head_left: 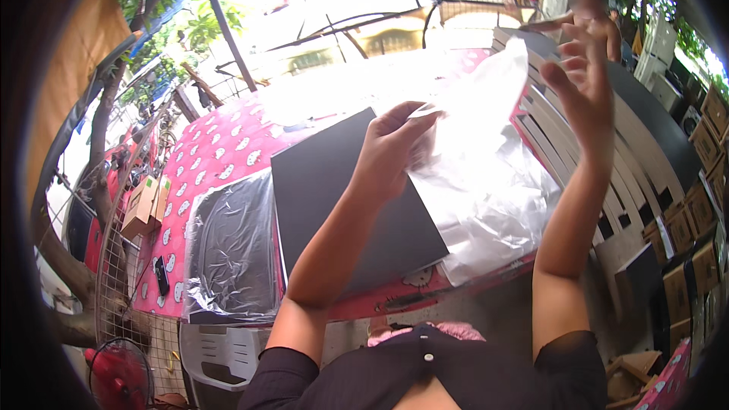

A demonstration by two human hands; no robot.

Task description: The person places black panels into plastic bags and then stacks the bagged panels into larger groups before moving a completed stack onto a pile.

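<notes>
My left hand [391,148] pinches the upper edge of a clear plastic bag [486,182], which hangs down over the right part of a flat dark grey slab [334,205] lying on the table. My right hand [585,76] is raised beside the bag's top right corner, fingers spread, just touching or very near the plastic. To the left of the slab lies another dark flat item wrapped in crinkled clear plastic [228,250].
The table has a pink patterned cloth [220,144]. A stack of flat dark and white items [600,159] stands to the right. A cardboard box [144,205] and a small dark object [161,275] lie at the left. Cartons [699,220] line the right side; a red fan [114,376] sits below left.
</notes>
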